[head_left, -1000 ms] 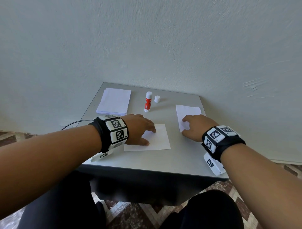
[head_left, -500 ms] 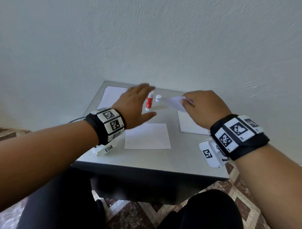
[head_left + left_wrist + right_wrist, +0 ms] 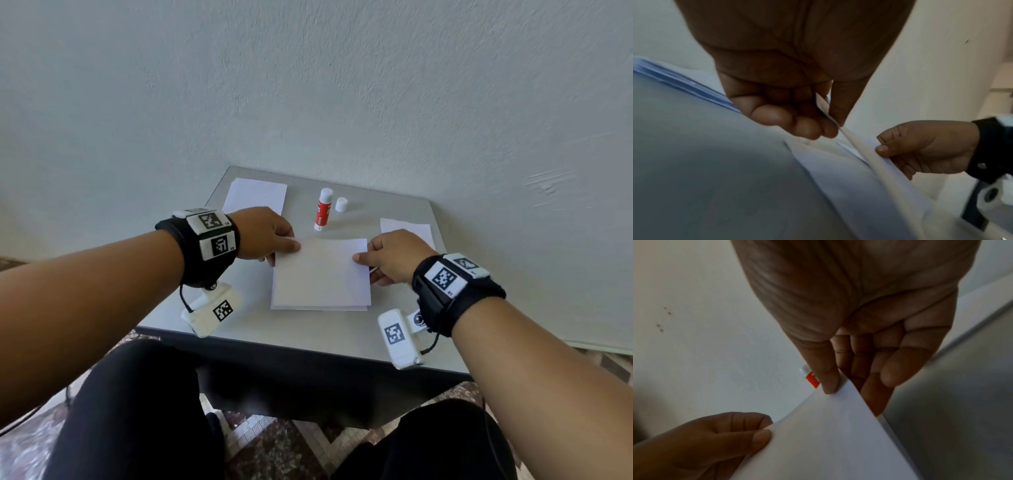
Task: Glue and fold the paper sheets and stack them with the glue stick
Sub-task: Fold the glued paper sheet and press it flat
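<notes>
A white paper sheet (image 3: 322,270) is held over another sheet (image 3: 318,307) that lies flat in the middle of the grey table (image 3: 308,329). My left hand (image 3: 291,245) pinches the held sheet's far left corner, thumb on top. My right hand (image 3: 363,258) pinches the far right corner. The left wrist view shows the left hand (image 3: 830,128) gripping the sheet's edge (image 3: 869,162). In the right wrist view the right hand (image 3: 840,386) pinches the sheet (image 3: 828,434). The red-and-white glue stick (image 3: 323,209) stands uncapped behind the sheets, its cap (image 3: 341,204) beside it.
A stack of white paper (image 3: 255,195) lies at the table's back left corner. Another white sheet (image 3: 407,228) lies at the right, partly behind my right hand. A wall rises directly behind the table. My legs are below the table's front edge.
My right hand lifted a sheet from the right pile and carried it over the centre sheet. My left hand left the centre sheet, rose, and now pinches the carried sheet's left corner.
</notes>
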